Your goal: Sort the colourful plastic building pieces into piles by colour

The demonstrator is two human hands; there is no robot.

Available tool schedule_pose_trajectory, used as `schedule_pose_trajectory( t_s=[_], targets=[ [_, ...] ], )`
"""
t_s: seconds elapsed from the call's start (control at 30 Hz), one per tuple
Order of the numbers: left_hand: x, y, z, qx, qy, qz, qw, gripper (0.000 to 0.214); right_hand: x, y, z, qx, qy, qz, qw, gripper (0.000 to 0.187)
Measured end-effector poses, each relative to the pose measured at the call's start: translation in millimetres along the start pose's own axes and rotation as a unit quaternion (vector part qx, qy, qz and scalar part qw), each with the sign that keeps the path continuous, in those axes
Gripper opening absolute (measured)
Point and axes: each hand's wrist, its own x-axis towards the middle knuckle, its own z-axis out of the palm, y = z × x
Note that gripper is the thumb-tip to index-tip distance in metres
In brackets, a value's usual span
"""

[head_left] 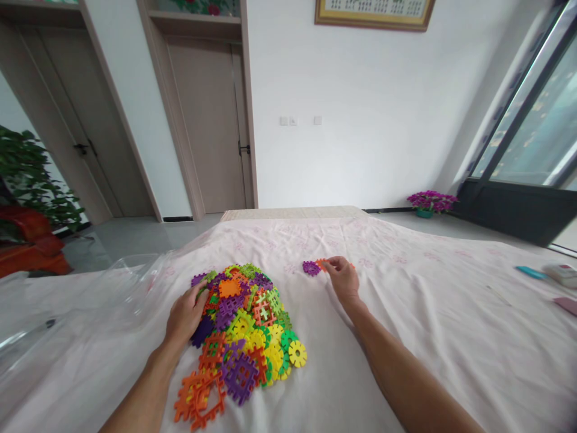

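A heap of plastic interlocking pieces (246, 328) in orange, purple, green and yellow lies on the pale pink sheet (406, 337). My left hand (186, 316) rests on the heap's left side, fingers curled over the pieces. Farther away, my right hand (343, 276) pinches an orange piece (321, 263) that lies against a purple round piece (311, 268) on the sheet. Both sit apart from the heap.
A clear plastic bag (67, 313) lies crumpled at the left. A teal object (532, 272) and a white one (561, 274) sit at the far right. Beyond the sheet are two doors, a green plant (31, 180) and purple flowers (430, 201).
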Motion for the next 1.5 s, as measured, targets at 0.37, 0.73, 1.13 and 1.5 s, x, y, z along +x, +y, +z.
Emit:
schedule_pose_trajectory(
  t_s=[0.37,0.73,1.13,1.5],
  targets=[
    [0.3,0.2,0.8,0.008,-0.001,0.001,1.000,0.053,28.8,44.5,-40.4,-0.294,0.003,-0.014,0.956,0.023],
    [-1.1,6.8,-3.0,0.019,-0.007,0.001,1.000,0.053,11.3,22.6,-15.5,-0.151,-0.063,-0.103,0.981,0.026],
    [-1.8,6.3,-2.6,0.011,-0.004,-0.001,1.000,0.051,-69.2,-48.4,44.1,0.058,-0.391,-0.190,0.899,0.058],
    [0.0,-1.3,1.4,0.012,-0.001,0.005,1.000,0.053,-35.1,-32.1,36.5,0.240,-0.255,0.029,0.936,0.039]
  ],
)
